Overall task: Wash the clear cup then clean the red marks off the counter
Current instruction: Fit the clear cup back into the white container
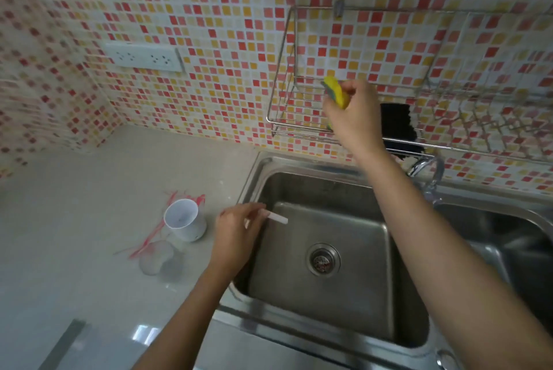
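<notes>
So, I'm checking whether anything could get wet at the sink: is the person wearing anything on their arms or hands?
No. Both forearms are bare as far as the picture shows, with no sleeves in view. The left hand and right hand carry no gloves, and no watch, bracelet or ring is visible. The picture is slightly blurred, so small jewellery could be missed.

You have two cups, one white [186, 220] and one clear [156, 257], one yellow sponge [336, 91], two sink basins [326, 250] [508, 238], one tap [425, 167].
</notes>
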{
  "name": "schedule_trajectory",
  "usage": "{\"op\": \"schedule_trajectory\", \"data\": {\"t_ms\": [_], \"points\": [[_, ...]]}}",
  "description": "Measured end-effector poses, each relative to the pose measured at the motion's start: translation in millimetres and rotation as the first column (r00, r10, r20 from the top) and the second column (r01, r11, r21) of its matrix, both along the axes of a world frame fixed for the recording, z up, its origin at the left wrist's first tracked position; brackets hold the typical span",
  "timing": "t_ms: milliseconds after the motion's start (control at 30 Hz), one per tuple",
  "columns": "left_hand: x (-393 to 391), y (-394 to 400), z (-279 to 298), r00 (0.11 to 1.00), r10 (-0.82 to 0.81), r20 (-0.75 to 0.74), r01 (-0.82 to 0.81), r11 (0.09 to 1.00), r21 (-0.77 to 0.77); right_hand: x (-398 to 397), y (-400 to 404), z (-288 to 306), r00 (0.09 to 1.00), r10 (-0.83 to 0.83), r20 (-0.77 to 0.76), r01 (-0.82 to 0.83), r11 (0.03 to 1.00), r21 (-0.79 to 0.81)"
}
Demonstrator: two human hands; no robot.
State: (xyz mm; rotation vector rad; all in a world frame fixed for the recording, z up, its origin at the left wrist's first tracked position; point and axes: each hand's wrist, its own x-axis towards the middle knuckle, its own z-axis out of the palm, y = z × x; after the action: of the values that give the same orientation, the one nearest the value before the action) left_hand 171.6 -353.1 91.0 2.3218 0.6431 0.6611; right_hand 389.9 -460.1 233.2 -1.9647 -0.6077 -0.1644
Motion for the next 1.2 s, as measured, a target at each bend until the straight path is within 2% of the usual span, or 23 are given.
{"op": "schedule_trajectory", "data": {"t_ms": [133, 233, 333, 400, 433, 467, 500, 567, 600, 667, 733, 800, 867, 967, 1200], "points": [[-35, 35, 11, 0.996, 0.083, 0.02, -0.081, 0.993, -0.087, 53, 46, -24, 0.999, -0.049, -0.016, 0.043, 0.964, -0.261], [-61, 73, 9, 0.989, 0.146, 0.02, -0.145, 0.987, -0.073, 76, 64, -44, 0.997, -0.075, -0.023, 0.051, 0.844, -0.534], [-84, 114, 6, 0.975, 0.22, 0.03, -0.216, 0.972, -0.091, 79, 68, -53, 0.996, -0.081, -0.02, 0.052, 0.785, -0.617], [-96, 142, 3, 0.972, 0.236, -0.001, -0.235, 0.968, -0.087, 65, 70, -50, 0.981, -0.169, 0.099, 0.192, 0.722, -0.664], [-99, 156, 0, 0.973, 0.231, -0.032, -0.232, 0.97, -0.065, 58, 72, -50, 0.956, -0.217, 0.198, 0.294, 0.709, -0.642], [-102, 169, -5, 0.972, 0.221, -0.074, -0.225, 0.974, -0.038, 42, 73, -51, 0.921, -0.241, 0.307, 0.38, 0.735, -0.562], [-103, 181, -10, 0.971, 0.209, -0.116, -0.211, 0.977, -0.012, 18, 76, -51, 0.884, -0.248, 0.396, 0.413, 0.812, -0.412], [-103, 201, -22, 0.97, 0.16, -0.181, -0.161, 0.987, 0.011, -39, 84, -62, 0.859, -0.217, 0.463, 0.281, 0.957, -0.073], [-102, 207, -26, 0.97, 0.127, -0.205, -0.127, 0.992, 0.017, -68, 89, -74, 0.874, -0.155, 0.46, 0.182, 0.983, -0.014], [-99, 216, -35, 0.969, 0.057, -0.241, -0.053, 0.998, 0.025, -118, 104, -107, 0.944, 0.033, 0.327, -0.011, 0.998, -0.069], [-95, 221, -43, 0.966, -0.002, -0.259, 0.007, 1.0, 0.016, -148, 118, -149, 0.973, 0.207, 0.106, -0.177, 0.956, -0.235], [-92, 224, -50, 0.962, -0.049, -0.27, 0.05, 0.999, -0.003, -166, 130, -186, 0.935, 0.301, -0.187, -0.352, 0.855, -0.381], [-92, 226, -54, 0.955, -0.093, -0.282, 0.097, 0.995, 0.001, -180, 140, -212, 0.852, 0.329, -0.407, -0.494, 0.761, -0.42], [-91, 234, -56, 0.954, -0.131, -0.27, 0.148, 0.988, 0.041, -196, 153, -232, 0.793, 0.331, -0.512, -0.554, 0.742, -0.378], [-78, 241, -47, 0.901, -0.26, -0.347, 0.342, 0.918, 0.201, -203, 182, -248, 0.777, 0.28, -0.564, -0.469, 0.855, -0.222]]}}
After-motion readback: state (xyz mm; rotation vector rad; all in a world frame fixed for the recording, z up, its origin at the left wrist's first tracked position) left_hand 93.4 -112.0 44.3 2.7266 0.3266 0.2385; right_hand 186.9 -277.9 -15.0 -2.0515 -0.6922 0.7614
